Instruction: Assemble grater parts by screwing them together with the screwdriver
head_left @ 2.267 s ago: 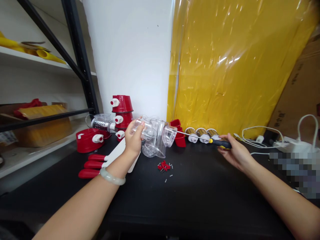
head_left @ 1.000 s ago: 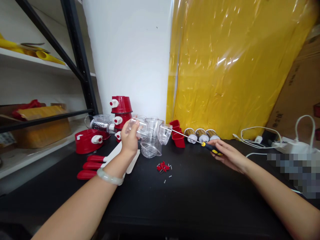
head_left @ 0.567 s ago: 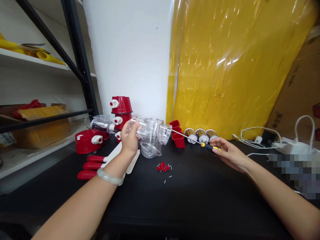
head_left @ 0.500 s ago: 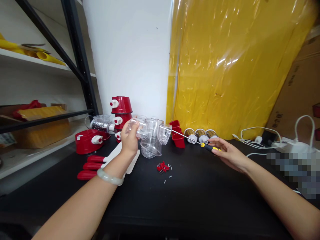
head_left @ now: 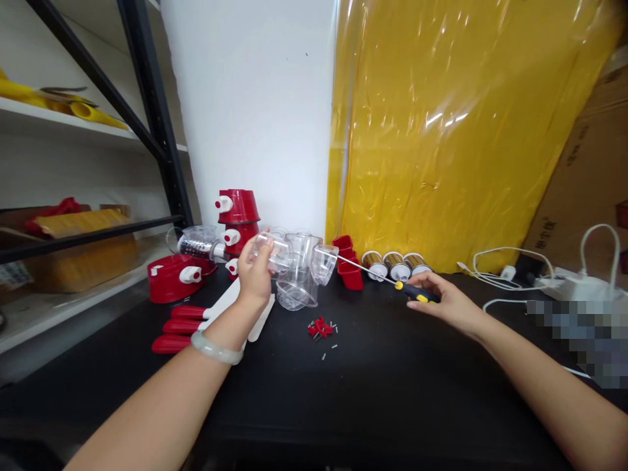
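Observation:
My left hand is wrapped round one end of a clear plastic part, holding it above the black table. In my right hand is the black and yellow handle of a screwdriver. Its long shaft points left, and the tip meets the cup-shaped right end of the clear part. Below the clear part, small red pieces lie among several tiny metal pins.
Stacked red bases stand behind my left hand, and another red base sits left. Red-handled white pieces lie beside my left forearm. Red parts, metal drums and white cables line the back.
The fingers of my right hand have shifted round the screwdriver's handle, and the handle has turned. My left hand and the clear part have barely moved.

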{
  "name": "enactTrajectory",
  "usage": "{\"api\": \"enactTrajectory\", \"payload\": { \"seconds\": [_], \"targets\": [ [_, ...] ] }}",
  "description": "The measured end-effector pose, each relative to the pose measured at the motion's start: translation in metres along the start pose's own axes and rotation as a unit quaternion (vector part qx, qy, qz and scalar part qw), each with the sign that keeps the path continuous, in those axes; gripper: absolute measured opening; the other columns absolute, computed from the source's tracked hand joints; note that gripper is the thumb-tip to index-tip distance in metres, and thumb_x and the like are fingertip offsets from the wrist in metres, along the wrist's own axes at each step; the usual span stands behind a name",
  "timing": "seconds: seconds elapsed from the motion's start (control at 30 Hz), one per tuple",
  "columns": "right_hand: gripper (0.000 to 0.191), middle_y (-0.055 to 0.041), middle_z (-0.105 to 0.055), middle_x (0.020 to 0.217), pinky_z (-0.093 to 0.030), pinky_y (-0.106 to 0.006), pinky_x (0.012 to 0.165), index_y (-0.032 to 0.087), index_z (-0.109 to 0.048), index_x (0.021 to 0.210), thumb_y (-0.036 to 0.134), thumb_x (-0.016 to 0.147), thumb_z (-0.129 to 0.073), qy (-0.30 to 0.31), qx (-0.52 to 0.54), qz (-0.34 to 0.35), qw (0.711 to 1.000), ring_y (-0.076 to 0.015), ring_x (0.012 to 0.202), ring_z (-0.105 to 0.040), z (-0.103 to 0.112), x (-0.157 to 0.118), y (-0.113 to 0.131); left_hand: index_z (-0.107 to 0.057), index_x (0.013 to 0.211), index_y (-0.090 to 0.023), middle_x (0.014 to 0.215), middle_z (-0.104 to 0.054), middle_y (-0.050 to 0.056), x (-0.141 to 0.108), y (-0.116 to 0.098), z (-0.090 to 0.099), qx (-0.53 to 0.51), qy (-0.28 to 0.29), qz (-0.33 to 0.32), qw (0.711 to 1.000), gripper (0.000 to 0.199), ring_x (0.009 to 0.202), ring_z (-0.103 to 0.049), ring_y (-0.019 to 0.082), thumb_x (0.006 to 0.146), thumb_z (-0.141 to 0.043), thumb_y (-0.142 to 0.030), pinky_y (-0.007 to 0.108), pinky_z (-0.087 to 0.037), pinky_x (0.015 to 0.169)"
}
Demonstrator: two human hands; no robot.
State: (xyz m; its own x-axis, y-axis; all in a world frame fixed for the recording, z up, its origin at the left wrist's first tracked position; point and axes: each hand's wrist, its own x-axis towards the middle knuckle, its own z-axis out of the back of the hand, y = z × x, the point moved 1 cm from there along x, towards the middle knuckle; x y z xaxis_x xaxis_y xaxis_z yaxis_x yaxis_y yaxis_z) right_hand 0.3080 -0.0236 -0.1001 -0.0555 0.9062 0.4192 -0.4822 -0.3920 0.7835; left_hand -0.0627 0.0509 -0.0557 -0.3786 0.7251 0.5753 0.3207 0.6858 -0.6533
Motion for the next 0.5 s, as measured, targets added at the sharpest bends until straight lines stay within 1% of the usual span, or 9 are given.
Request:
{"api": "enactTrajectory", "payload": {
  "seconds": [0.03,0.1,0.17,0.23,0.27,0.37,0.5],
  "targets": [
    [0.050,-0.0063,-0.069,0.105,-0.049,-0.038,0.089,0.025,-0.065,0.101,0.049,0.060,-0.084,0.002,0.005,0.008,1.000,-0.0253,0.100,-0.063,0.0004,0.0000,0.0002,-0.070,0.100,-0.016,0.083,-0.065,0.003,0.0006,-0.0002,0.0001,-0.006,-0.004,-0.002,1.000,0.040,0.064,-0.061,0.013,0.068,-0.078,-0.038,0.022,-0.048,0.057],
    [0.051,-0.0082,-0.068,0.111,-0.048,-0.040,0.091,0.025,-0.067,0.106,0.054,0.066,-0.079,0.019,0.028,-0.010,0.999,-0.0277,0.105,-0.062,0.0014,0.0000,-0.0011,-0.070,0.100,-0.016,0.086,-0.065,0.004,0.0015,-0.0007,0.0003,-0.014,-0.008,-0.005,1.000,0.041,0.066,-0.062,0.014,0.067,-0.078,-0.038,0.023,-0.048,0.057],
    [0.049,-0.0102,-0.070,0.108,-0.049,-0.040,0.087,0.023,-0.070,0.104,0.063,0.076,-0.065,0.041,0.062,-0.049,0.996,-0.0287,0.102,-0.063,0.0022,-0.0001,-0.0036,-0.070,0.102,-0.016,0.085,-0.065,0.004,0.0019,-0.0009,0.0008,-0.010,-0.008,-0.005,1.000,0.042,0.067,-0.062,0.014,0.067,-0.078,-0.038,0.023,-0.048,0.057],
    [0.053,-0.0110,-0.071,0.100,-0.049,-0.039,0.081,0.020,-0.071,0.101,0.067,0.083,-0.053,0.059,0.085,-0.073,0.992,-0.0283,0.098,-0.064,0.0025,-0.0001,-0.0056,-0.070,0.103,-0.016,0.084,-0.065,0.004,0.0020,-0.0006,0.0013,0.000,-0.002,-0.004,1.000,0.043,0.065,-0.061,0.014,0.068,-0.077,-0.039,0.023,-0.048,0.056],
    [0.054,-0.0109,-0.072,0.097,-0.049,-0.038,0.079,0.019,-0.071,0.101,0.067,0.083,-0.052,0.067,0.084,-0.077,0.991,-0.0279,0.096,-0.064,0.0026,-0.0001,-0.0060,-0.070,0.103,-0.016,0.083,-0.065,0.004,0.0019,-0.0005,0.0016,0.003,0.000,-0.005,1.000,0.043,0.065,-0.061,0.014,0.068,-0.077,-0.039,0.023,-0.048,0.056],
    [0.050,-0.0097,-0.072,0.094,-0.048,-0.035,0.076,0.019,-0.070,0.103,0.063,0.082,-0.058,0.079,0.054,-0.076,0.993,-0.0257,0.091,-0.064,0.0027,-0.0001,-0.0044,-0.070,0.103,-0.016,0.084,-0.065,0.004,0.0017,-0.0002,0.0020,0.006,-0.002,-0.003,1.000,0.043,0.065,-0.062,0.014,0.068,-0.077,-0.038,0.023,-0.048,0.057],
    [0.045,-0.0078,-0.070,0.094,-0.048,-0.034,0.075,0.020,-0.069,0.101,0.059,0.079,-0.065,0.048,0.026,-0.044,0.998,-0.0210,0.084,-0.062,0.0038,-0.0005,0.0001,-0.069,0.102,-0.016,0.083,-0.065,0.003,0.0010,-0.0007,0.0011,0.002,-0.004,0.003,1.000,0.042,0.065,-0.061,0.014,0.067,-0.077,-0.038,0.023,-0.048,0.056]
  ]
}}
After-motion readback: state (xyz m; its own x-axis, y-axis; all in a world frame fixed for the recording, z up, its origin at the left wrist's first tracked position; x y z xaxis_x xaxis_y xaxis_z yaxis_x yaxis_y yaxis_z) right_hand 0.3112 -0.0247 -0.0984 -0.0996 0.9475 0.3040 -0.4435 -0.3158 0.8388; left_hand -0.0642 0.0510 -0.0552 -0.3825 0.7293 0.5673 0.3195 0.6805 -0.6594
